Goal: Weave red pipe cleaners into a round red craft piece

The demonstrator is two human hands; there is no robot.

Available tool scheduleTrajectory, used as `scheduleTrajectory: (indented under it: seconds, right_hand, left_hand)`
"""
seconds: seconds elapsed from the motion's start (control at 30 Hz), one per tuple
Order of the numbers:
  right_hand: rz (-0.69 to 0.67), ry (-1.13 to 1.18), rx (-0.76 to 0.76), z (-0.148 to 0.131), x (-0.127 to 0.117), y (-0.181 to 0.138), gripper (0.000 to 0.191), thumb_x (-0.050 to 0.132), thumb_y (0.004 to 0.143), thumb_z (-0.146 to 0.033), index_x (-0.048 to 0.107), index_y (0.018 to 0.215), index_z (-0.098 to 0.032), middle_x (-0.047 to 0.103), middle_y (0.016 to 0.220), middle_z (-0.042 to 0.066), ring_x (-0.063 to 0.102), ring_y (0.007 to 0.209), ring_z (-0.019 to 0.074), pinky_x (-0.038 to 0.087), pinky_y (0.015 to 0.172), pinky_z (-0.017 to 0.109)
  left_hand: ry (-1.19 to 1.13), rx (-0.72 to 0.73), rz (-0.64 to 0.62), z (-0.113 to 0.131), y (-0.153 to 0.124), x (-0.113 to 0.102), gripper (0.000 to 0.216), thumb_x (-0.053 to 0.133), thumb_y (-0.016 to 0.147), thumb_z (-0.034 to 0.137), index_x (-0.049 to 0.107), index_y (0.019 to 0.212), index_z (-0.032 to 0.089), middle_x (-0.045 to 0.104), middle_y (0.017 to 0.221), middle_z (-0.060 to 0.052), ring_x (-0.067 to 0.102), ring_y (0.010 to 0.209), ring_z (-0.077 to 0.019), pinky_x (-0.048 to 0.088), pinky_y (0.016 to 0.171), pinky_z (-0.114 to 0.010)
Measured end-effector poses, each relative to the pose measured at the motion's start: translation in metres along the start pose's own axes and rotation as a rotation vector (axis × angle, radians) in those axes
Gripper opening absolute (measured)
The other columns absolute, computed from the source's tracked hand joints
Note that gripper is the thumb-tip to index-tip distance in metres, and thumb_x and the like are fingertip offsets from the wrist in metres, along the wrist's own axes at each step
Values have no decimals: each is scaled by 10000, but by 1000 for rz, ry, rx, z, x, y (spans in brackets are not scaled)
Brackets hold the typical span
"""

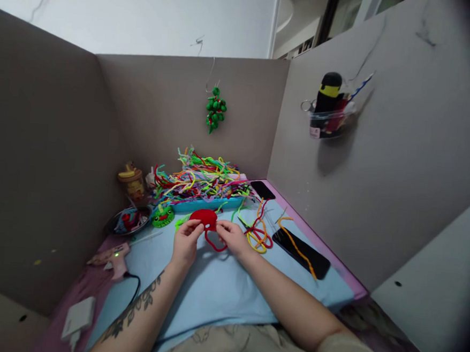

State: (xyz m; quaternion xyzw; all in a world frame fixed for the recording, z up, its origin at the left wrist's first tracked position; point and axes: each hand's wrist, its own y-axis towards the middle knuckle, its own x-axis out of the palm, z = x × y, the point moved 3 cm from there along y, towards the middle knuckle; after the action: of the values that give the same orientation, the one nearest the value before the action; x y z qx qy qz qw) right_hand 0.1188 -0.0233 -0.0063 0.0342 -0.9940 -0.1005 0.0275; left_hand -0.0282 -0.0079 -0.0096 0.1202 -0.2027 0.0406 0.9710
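Note:
Both my hands are closed in a pinch on a rounded red piece that looks made of fuzzy pipe cleaner. My left hand grips its lower left edge, and my right hand its right edge. A small white spot shows low on the piece, between my fingers. From it a loose red strand loops down and back to my right fingers. Bright green strands lie behind my left hand. Just right of my right hand are looped red and yellow pipe cleaners.
A blue tray heaped with coloured pipe cleaners stands at the back. On the left are a pink glue gun, a dark bowl and a green frog-like piece. A black slab and phone lie right. Grey panels surround the table.

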Motion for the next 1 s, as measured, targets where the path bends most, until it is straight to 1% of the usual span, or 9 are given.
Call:
scheduleTrajectory:
  seconds: [0.13,0.27,0.33,0.4,0.53,0.63,0.83,1.0]
  right_hand:
    - [0,150,23,6,7,-1,319,648,715,-444,580,883,-182,545,618,-46,437,430,71,300,401,195]
    - [51,194,37,12,13,1,349,684,687,-416,545,904,-180,479,565,-83,409,410,60,299,402,189]
    - [108,181,33,16,13,3,335,682,690,-400,536,893,-177,457,550,-93,390,409,58,294,407,190]
    - [161,151,14,18,10,5,306,677,697,-385,535,860,-169,470,555,-86,393,431,61,303,432,195]
    - [227,111,-52,22,6,8,269,678,699,-375,550,802,-162,558,644,-39,486,551,91,382,550,219]
    - [271,82,-85,25,4,8,262,672,704,-386,564,797,-166,581,677,-25,516,605,112,407,602,237]
    - [354,-45,-104,23,2,6,252,637,720,-417,611,740,-167,600,673,-6,512,616,138,400,598,257]
    - [387,-16,-92,21,3,5,256,645,706,-394,603,821,-170,605,718,-2,493,589,126,403,574,252]
  left_hand:
    - [-58,-18,37,-1,1,1,310,811,530,305,651,762,176,651,737,0,617,692,-132,488,724,-292]
    - [-46,-19,40,-4,-1,2,317,811,535,304,638,764,170,642,722,10,621,697,-130,492,732,-294]
    - [-43,-28,36,-6,-2,3,320,813,535,303,637,764,167,651,729,7,630,713,-137,495,757,-309]
    - [-55,-51,32,-8,-2,3,323,820,526,294,642,763,165,661,741,3,636,720,-137,495,772,-312]
    - [-79,-101,33,-10,-3,5,339,832,498,266,651,765,162,671,757,-7,640,721,-135,498,761,-303]
    - [-103,-136,34,-10,-3,6,368,845,462,247,654,763,156,671,755,-10,637,713,-132,496,738,-288]
    - [-128,-183,11,-13,-6,8,383,851,460,229,664,784,149,654,743,-2,612,666,-105,480,682,-243]
    - [-131,-210,13,-15,-9,9,390,851,463,235,661,791,144,643,727,3,600,650,-101,469,656,-233]
